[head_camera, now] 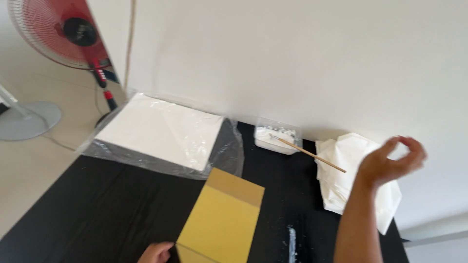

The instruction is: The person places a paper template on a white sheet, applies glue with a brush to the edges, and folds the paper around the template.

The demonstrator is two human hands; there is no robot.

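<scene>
My right hand (392,160) is raised at the right, fingers curled apart and holding nothing, above a pile of white folded paper (341,160). My left hand (156,253) shows only partly at the bottom edge, touching the near corner of a flat yellow-gold card (222,221) that lies on the black table (97,209). I cannot tell whether it grips the card. Beyond the card sits a small clear tub of white paste (278,139) with a thin wooden stick (312,155) resting in it.
A stack of white sheets in a clear plastic wrap (163,131) lies at the table's far left. A white wall runs behind the table. A red standing fan (68,31) is on the floor at the left. White smears mark the table near the front.
</scene>
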